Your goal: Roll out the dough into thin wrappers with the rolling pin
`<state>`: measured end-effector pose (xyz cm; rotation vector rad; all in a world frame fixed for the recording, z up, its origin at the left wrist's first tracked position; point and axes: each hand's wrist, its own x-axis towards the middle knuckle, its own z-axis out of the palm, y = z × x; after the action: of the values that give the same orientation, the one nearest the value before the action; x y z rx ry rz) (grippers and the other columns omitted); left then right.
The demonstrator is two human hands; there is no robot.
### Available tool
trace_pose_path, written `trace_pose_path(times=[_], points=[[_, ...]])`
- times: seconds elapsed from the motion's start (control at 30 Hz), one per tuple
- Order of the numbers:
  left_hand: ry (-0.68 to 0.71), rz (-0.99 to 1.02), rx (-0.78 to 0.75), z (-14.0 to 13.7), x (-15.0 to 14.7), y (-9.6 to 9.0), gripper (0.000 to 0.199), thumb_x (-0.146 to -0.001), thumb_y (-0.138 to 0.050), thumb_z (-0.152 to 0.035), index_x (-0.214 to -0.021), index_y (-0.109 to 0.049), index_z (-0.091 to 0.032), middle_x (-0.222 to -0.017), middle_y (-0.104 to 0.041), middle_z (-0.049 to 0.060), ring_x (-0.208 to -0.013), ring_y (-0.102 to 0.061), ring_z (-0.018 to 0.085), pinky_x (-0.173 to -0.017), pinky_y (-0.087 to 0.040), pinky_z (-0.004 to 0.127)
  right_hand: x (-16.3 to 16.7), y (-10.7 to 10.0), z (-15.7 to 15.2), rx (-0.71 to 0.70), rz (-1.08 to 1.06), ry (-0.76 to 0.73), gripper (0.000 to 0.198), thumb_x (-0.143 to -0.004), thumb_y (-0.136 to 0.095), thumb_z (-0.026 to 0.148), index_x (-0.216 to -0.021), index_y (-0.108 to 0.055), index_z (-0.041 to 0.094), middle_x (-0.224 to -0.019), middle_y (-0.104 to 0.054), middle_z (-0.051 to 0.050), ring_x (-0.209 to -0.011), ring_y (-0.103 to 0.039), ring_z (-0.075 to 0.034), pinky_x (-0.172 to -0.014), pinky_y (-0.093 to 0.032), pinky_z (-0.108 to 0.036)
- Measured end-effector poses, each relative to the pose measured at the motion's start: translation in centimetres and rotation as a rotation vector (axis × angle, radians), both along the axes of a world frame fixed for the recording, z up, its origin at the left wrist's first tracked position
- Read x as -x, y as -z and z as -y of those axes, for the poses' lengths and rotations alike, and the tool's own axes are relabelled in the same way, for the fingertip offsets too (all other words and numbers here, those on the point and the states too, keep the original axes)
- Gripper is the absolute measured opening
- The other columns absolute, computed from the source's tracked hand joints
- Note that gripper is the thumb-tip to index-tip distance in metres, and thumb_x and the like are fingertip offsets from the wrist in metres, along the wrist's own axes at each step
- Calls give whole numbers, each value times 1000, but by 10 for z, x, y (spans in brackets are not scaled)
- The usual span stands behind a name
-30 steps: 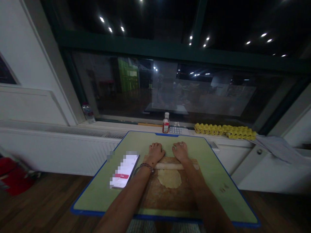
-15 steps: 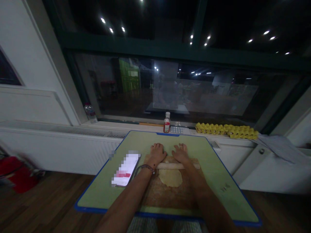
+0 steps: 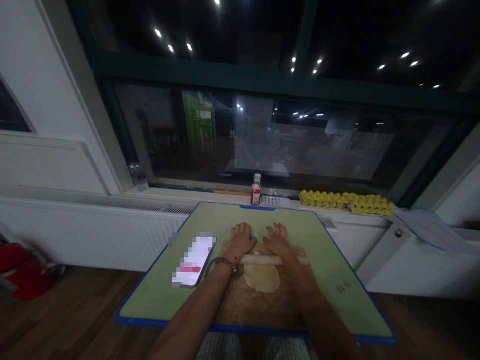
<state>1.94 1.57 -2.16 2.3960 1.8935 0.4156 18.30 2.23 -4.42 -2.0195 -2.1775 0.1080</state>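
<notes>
Pale yellow dough lies as 1 thin, flat sheet on a brown board, itself on a green, blue-edged table. At the dough's 12 o'clock, along its far edge, a light rolling pin lies crosswise. The left hand at 11 o'clock and the right hand at 1 o'clock reach over the pin, fingers stretched forward and slightly parted; how firmly the palms press on it, I cannot tell. A beaded bracelet circles the left wrist. Near 9 o'clock lies a lit phone, partly pixelated. Beyond the table, 1 white-capped bottle stands at 12 o'clock; yellow egg trays sit toward 2.
</notes>
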Motion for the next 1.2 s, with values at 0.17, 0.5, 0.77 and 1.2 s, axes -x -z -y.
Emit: trace_pose_path(times=[0.17,0.5,0.77,1.2], points=[[-7,13,-47,0,-1,0,33,-87,-49,-28,-117,-55,-17,-135,-52,12,-125,-43,28,-105,-29,42,3,-7,4,-44,23,36,57,-93,-41,38,-144,-45,12,-155,-32,-16,-146,-20,-30,-117,-6,-42],[16,-3,-79,5,-1,-2,32,-89,-49,-28,-117,-56,-16,-136,-52,13,-125,-43,29,-106,-29,44,5,-8,13,-117,40,17,53,-92,-43,35,-140,-49,12,-151,-39,-17,-143,-26,-30,-117,-9,-43],[48,8,-47,13,-2,-8,32,-87,-51,-26,-117,-55,-15,-136,-50,13,-125,-42,28,-105,-29,42,6,-19,25,-115,44,0,52,-93,-44,34,-139,-50,11,-149,-43,-18,-141,-30,-30,-116,-13,-41],[87,14,15,26,-2,-14,36,-89,-49,-29,-122,-53,-14,-142,-47,12,-130,-38,28,-108,-28,41,4,-9,33,-111,-3,-4,55,-93,-42,42,-138,-50,11,-148,-43,-19,-141,-29,-32,-115,-13,-44]])
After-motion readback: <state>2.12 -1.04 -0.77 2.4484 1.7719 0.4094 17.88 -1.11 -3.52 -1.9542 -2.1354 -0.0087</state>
